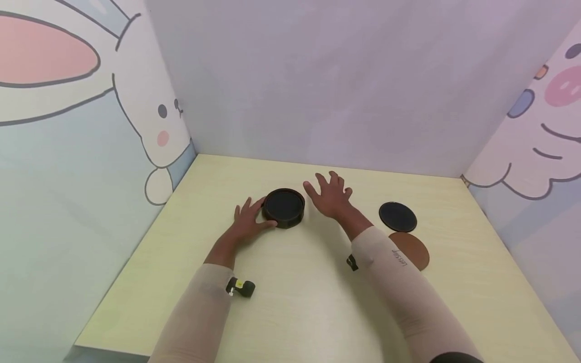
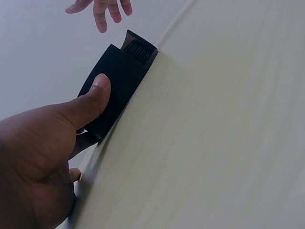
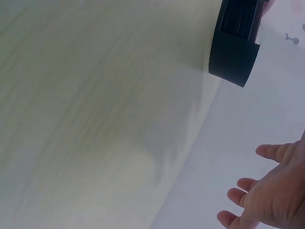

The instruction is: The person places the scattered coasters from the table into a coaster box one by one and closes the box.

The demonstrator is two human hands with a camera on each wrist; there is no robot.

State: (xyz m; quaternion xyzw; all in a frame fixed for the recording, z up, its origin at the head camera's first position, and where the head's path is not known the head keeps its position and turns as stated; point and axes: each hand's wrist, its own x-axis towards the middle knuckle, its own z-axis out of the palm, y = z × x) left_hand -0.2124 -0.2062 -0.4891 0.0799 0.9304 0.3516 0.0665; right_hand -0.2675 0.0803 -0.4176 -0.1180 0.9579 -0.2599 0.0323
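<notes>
A round black coaster holder (image 1: 290, 222) stands on the table near the back, with a black coaster (image 1: 282, 205) lying level inside its rim. My left hand (image 1: 245, 224) grips the holder from the left, thumb on the near side and a finger round the far side. In the left wrist view the thumb presses on the dark side wall (image 2: 119, 78), beside a slot that shows stacked edges. To the right of the holder, my right hand (image 1: 332, 197) hovers over the table with spread fingers, holding nothing. The right wrist view shows it apart from the holder (image 3: 233, 59).
At the right of the table (image 1: 290, 302) lie a loose black round coaster (image 1: 398, 217) and a brown one (image 1: 413, 249), partly hidden by my right sleeve (image 1: 399, 282). Walls with cartoon animals enclose the table's back and sides.
</notes>
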